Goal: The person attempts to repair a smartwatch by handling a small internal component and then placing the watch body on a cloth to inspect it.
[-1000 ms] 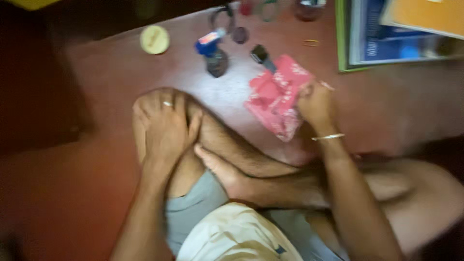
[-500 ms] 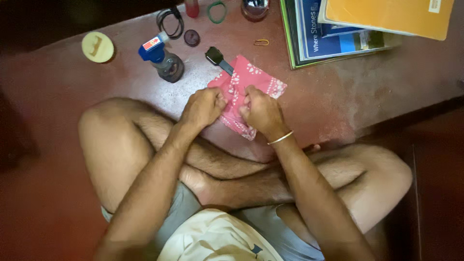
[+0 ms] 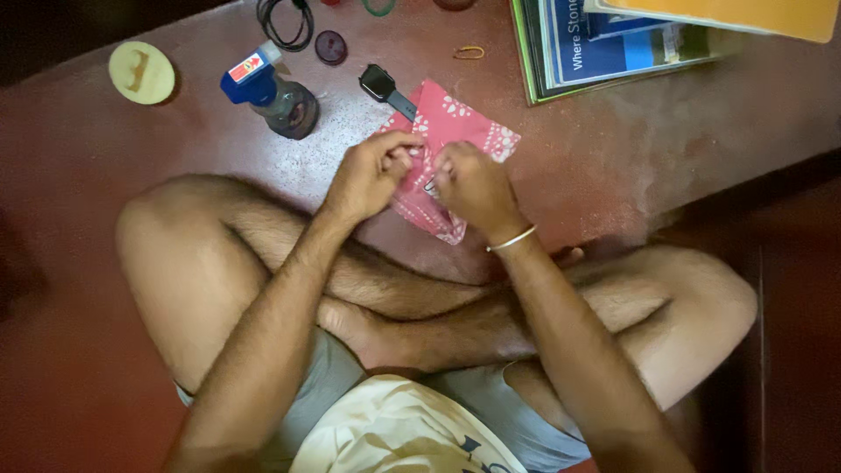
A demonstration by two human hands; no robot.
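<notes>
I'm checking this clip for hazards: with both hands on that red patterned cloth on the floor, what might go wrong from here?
1. The smartwatch lies against the red cloth's top edge; a tug by the left hand or right hand might drag it across the rough floor.
2. The small bottle with the blue cap stands close to the left hand; a sideways sweep could tip it.

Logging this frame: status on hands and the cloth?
Left hand and right hand both pinching the pink patterned cloth on the floor. Smartwatch touches its top edge. Nothing blocking.
</notes>
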